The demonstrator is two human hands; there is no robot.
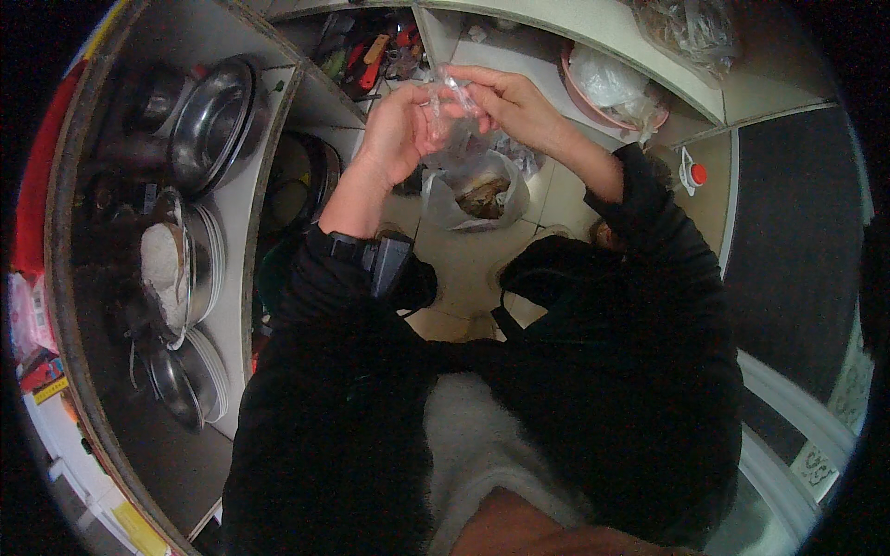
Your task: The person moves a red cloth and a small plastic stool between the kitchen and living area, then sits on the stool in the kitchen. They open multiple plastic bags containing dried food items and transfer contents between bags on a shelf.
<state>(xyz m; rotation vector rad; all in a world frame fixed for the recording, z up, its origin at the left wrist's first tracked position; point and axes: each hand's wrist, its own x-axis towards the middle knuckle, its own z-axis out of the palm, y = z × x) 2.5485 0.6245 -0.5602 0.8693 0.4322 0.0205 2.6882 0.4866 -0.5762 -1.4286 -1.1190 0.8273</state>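
My two hands are raised together in front of the open shelves, with a piece of clear plastic, seemingly a thin bag (453, 90), between them. My left hand (401, 132) has its palm turned inward and its fingers curled at the plastic. From the other side, my right hand (515, 109) pinches the same plastic between thumb and fingers. Below them on the tiled floor stands an open translucent white bag (443, 202) with brown, crumpled contents that I cannot make out. More clear plastic lies around its far side.
Metal bowls (211, 125) and stacked plates (211, 264) fill the left shelves. Tools with red and orange handles (373, 61) lie in a far compartment. A pink basin (604, 109) holding plastic bags sits at far right. A small white bottle with a red cap (698, 173) is at the right.
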